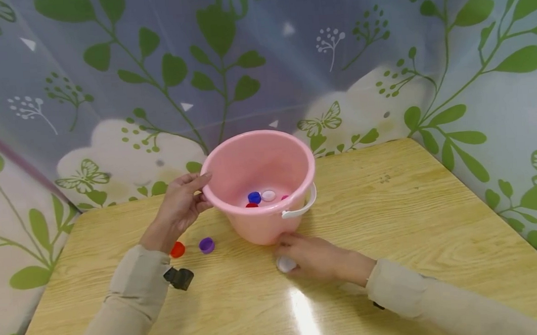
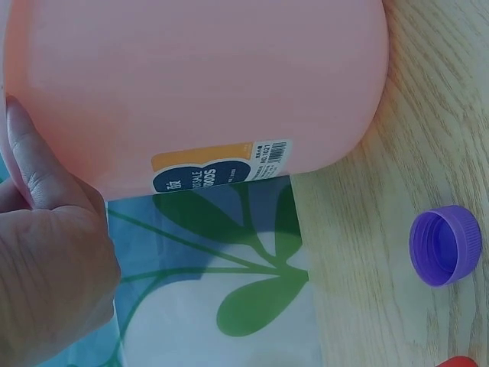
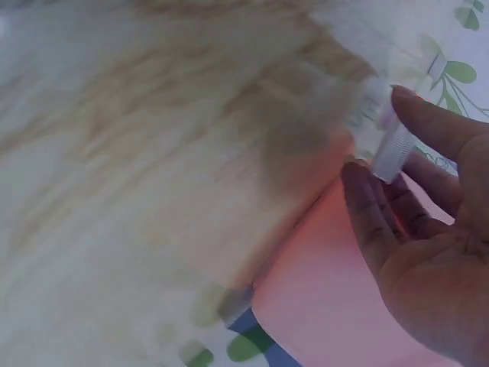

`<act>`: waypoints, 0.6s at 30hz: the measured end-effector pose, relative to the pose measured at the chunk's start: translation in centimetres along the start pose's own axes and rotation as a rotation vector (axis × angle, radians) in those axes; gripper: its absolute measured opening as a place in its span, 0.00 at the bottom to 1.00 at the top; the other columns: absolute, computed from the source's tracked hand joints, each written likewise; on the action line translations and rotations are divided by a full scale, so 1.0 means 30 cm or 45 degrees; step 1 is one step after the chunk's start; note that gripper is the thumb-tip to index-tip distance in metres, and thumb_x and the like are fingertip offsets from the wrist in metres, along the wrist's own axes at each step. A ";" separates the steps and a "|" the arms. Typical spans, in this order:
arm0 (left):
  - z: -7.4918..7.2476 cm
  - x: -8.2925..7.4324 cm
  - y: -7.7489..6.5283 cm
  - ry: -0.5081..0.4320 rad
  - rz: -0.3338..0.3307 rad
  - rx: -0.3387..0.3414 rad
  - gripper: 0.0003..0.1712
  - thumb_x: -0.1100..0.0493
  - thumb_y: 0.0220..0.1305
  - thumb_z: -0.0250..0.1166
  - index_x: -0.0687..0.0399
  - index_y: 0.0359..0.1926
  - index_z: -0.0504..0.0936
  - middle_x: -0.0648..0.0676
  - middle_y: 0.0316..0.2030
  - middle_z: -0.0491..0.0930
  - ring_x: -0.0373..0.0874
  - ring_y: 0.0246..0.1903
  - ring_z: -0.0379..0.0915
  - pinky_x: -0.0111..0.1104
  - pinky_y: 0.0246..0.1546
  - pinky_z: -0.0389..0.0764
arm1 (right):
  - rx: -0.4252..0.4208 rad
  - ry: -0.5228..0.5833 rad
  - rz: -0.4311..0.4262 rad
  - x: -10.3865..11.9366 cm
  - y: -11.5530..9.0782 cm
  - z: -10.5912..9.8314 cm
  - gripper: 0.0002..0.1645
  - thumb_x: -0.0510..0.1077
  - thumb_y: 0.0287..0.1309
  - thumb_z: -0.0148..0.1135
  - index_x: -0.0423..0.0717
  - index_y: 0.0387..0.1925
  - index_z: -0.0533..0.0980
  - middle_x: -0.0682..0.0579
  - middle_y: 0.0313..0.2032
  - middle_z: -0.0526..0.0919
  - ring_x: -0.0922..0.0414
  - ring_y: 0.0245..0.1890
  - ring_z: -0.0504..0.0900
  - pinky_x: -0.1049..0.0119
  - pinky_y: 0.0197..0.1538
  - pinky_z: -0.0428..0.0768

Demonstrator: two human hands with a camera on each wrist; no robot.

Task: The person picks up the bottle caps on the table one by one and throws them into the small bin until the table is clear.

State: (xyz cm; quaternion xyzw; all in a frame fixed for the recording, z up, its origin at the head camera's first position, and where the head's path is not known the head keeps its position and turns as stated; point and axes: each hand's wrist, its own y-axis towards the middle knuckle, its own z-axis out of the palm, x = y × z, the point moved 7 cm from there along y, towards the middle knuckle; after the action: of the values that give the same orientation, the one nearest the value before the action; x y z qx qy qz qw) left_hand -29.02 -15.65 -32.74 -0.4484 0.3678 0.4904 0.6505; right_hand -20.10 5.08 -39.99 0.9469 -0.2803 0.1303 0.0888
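Note:
My left hand holds the rim of a pink bucket at its left side, thumb over the edge. The left wrist view shows the bucket's printed label below that hand. Low in front of the bucket, my right hand pinches a white bottle cap. In the right wrist view the cap's ribbed side shows between thumb and fingers. Inside the bucket lie a blue cap, a white cap, a partly hidden red cap and a bit of pink.
A purple cap and an orange-red cap lie on the wooden table, left of the bucket. The bucket's white handle hangs toward the front right. A leaf-patterned cloth rises behind the table.

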 end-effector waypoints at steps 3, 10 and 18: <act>-0.002 0.000 -0.001 0.004 0.000 0.001 0.21 0.60 0.68 0.61 0.70 0.54 0.65 0.58 0.29 0.75 0.41 0.18 0.73 0.27 0.24 0.84 | 0.001 -0.023 -0.025 0.015 -0.013 -0.030 0.14 0.45 0.59 0.66 0.50 0.47 0.77 0.52 0.52 0.72 0.56 0.53 0.71 0.64 0.55 0.76; -0.002 -0.002 0.002 0.004 0.000 0.003 0.22 0.60 0.68 0.60 0.70 0.55 0.64 0.59 0.30 0.75 0.41 0.19 0.73 0.28 0.24 0.84 | -0.062 0.006 -0.166 0.070 -0.055 -0.179 0.22 0.45 0.54 0.71 0.46 0.50 0.76 0.52 0.49 0.72 0.57 0.49 0.73 0.65 0.53 0.78; -0.001 0.002 0.005 -0.001 -0.006 0.005 0.23 0.60 0.68 0.60 0.70 0.55 0.64 0.59 0.30 0.75 0.41 0.18 0.73 0.28 0.23 0.84 | -0.091 0.047 -0.322 0.125 -0.095 -0.373 0.24 0.48 0.54 0.71 0.49 0.52 0.74 0.54 0.53 0.71 0.59 0.53 0.70 0.65 0.56 0.76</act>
State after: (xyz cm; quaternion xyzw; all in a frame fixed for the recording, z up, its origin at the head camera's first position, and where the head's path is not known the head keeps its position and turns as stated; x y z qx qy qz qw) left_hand -29.15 -15.65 -32.85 -0.4477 0.3675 0.4883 0.6527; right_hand -17.68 8.22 -28.50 0.9683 -0.1614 0.1254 0.1435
